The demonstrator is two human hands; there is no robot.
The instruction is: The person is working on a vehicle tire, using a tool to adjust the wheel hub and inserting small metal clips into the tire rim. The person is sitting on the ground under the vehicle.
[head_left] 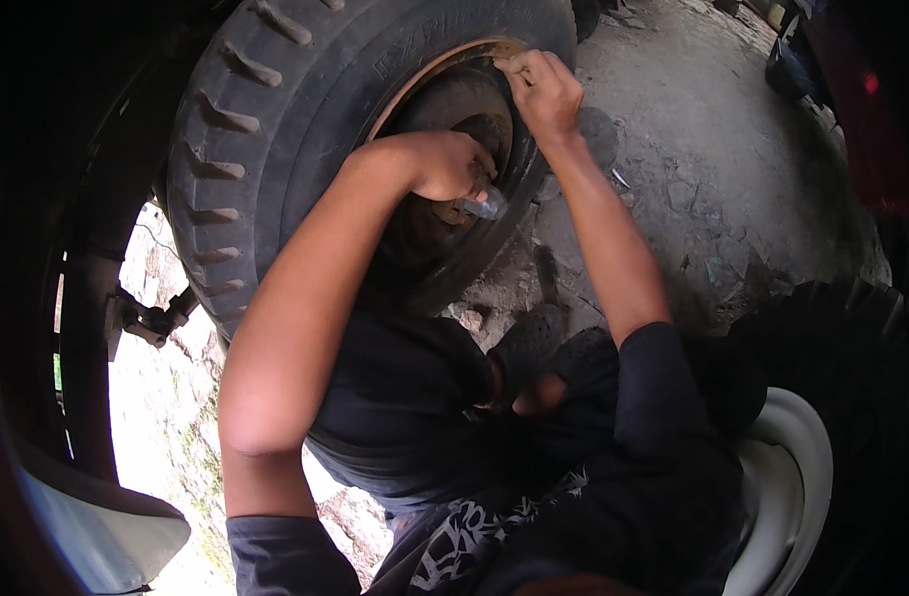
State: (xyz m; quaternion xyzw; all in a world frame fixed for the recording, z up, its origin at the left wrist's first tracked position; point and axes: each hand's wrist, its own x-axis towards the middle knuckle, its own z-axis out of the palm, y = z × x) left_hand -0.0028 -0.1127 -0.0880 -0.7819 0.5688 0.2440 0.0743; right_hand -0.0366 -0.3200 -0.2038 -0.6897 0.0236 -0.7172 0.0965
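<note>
A large black tyre (305, 119) with chunky tread lugs stands upright before me, around a dark wheel (449, 104) with a rust-brown rim edge (415, 84). My left hand (449, 167) reaches in at the wheel's middle, its fingers closed round a clear, rounded plastic thing (490, 205) that looks like a small bottle. Most of that thing is hidden by the hand. Up at the far right of the rim, my right hand (547, 91) is closed, thumb and fingertips pinched against the rim edge. Whatever lies between those fingertips is too small to make out.
Rough grey ground (693, 129) with scattered bits spreads to the right. At lower right is a white wheel rim (812, 457) in a dark tyre (832, 318). Dark vehicle parts (87, 228) stand at the left. My dark shoes (534, 343) are below the tyre.
</note>
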